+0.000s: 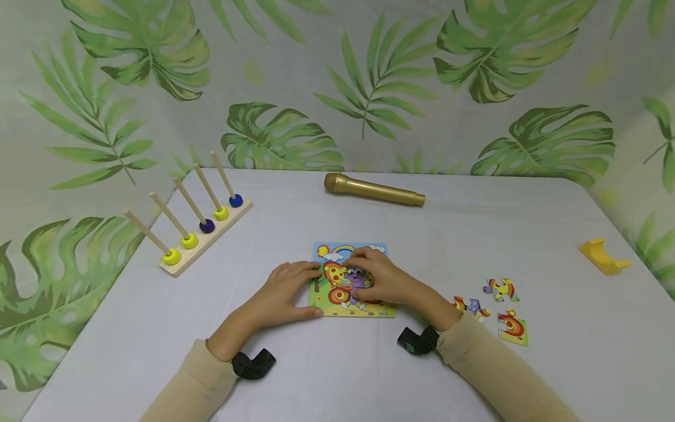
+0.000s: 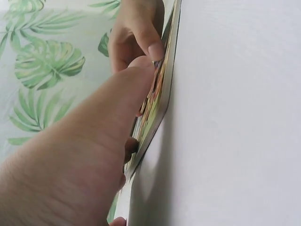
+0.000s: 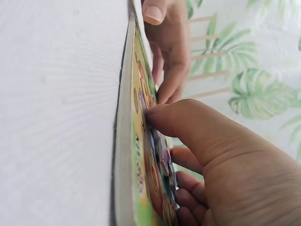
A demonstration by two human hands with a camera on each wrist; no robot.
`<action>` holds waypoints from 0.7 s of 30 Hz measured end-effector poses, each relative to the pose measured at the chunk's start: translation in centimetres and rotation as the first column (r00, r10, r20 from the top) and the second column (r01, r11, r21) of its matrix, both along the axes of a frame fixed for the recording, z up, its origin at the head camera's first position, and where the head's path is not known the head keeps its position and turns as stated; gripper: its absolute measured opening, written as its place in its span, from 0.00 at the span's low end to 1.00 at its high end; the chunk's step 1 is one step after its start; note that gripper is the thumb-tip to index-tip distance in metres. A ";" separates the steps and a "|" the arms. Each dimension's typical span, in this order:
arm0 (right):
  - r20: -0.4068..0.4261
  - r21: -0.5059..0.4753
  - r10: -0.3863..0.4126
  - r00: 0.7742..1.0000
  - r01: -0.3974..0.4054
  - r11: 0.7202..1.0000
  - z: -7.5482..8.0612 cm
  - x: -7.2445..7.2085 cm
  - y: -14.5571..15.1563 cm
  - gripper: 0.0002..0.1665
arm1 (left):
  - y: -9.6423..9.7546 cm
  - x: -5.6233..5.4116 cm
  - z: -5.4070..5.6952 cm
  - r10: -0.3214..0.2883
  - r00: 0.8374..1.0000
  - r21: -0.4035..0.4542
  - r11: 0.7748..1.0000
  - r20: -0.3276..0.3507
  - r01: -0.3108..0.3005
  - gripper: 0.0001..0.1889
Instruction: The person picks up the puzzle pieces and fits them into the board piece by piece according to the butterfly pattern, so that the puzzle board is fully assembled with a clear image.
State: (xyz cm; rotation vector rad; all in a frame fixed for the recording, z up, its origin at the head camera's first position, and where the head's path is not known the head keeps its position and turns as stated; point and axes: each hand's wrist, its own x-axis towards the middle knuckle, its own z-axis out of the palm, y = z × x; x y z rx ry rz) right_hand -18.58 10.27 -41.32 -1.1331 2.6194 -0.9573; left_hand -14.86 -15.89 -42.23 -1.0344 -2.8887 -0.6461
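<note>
A butterfly jigsaw board (image 1: 328, 308) lies flat on the white table, with sun, rainbow and clouds along its top. My left hand (image 1: 282, 297) rests along the board's left side, fingers and thumb spread and fairly straight. Over the board's middle, my right hand (image 1: 389, 278) pinches a puzzle piece (image 1: 356, 277) with a purple face between thumb and fingers. In the right wrist view this piece (image 3: 164, 157) sits at the board's surface, partly hidden by the fingers; whether it lies fully flat I cannot tell.
Three loose puzzle pieces (image 1: 512, 328) lie right of the board, one partly behind the right forearm. A wooden peg stand (image 1: 200, 246) with yellow and blue beads stands at left. A gold microphone (image 1: 375, 190) lies at the back, a yellow curved block (image 1: 603, 256) at far right.
</note>
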 end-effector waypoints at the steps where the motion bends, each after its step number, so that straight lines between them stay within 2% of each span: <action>1: 0.008 -0.001 0.002 1.000 -0.002 1.000 0.0 -0.1 0.0 0.30 | 0.2 0.0 0.0 -0.002 1.000 0.004 1.000 -0.007 0.002 0.40; 8: 0.052 -0.006 0.024 0.998 -0.023 1.000 0.3 -0.2 -0.1 0.30 | 0.8 0.2 0.0 -0.024 0.997 0.012 1.000 -0.075 0.025 0.35; 16: 0.074 0.021 0.014 0.997 -0.016 1.000 0.3 -0.2 -0.1 0.31 | 1.5 0.4 -0.1 -0.096 0.991 -0.055 0.994 -0.093 0.091 0.30; 21: 0.055 0.036 0.017 0.998 -0.019 0.999 0.2 -0.3 -0.1 0.32 | 1.6 0.3 -0.4 -0.109 0.990 -0.082 0.991 -0.087 0.102 0.29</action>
